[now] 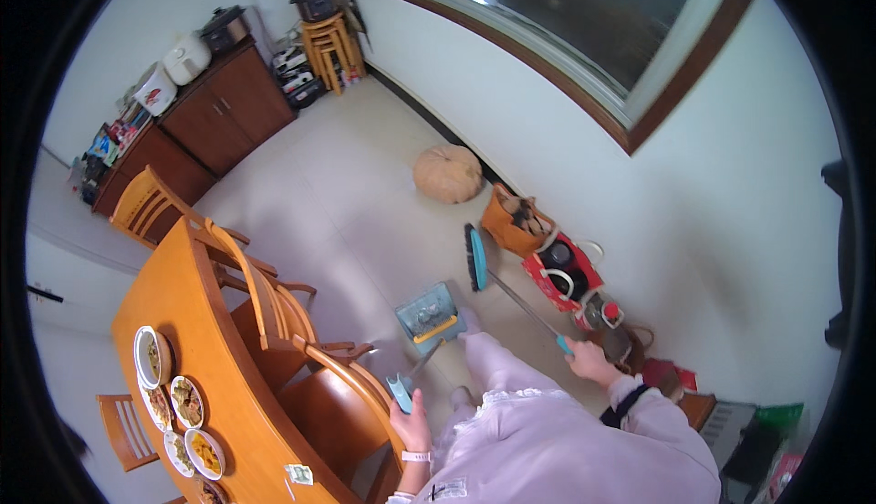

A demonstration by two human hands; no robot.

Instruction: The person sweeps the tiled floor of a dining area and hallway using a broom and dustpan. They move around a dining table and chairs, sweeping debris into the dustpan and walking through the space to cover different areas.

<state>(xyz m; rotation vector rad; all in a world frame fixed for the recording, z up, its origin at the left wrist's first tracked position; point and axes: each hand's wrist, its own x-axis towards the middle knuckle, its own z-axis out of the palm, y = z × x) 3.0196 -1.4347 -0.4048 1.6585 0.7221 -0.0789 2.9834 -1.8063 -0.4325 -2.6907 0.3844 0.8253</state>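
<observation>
My left hand [410,422] grips the pale blue handle of a long-handled dustpan [428,309]. The pan lies on the floor just ahead of my feet, with dust or debris in it and a yellow comb strip across its near side. In my right hand [594,362] is the turquoise grip of a broom. The broom head [477,258], turquoise with dark bristles, is to the right of the dustpan and apart from it, close to an orange bag [513,220]. Whether the bristles touch the floor I cannot tell.
Beside the right wall stand a large pumpkin [448,174], a red bag [562,271] with dark bottles and a red-capped clear jar [602,311]. Wooden chairs [328,401] and a table [157,292] with several dishes are at left. Brown cabinets [226,110] stand farther off.
</observation>
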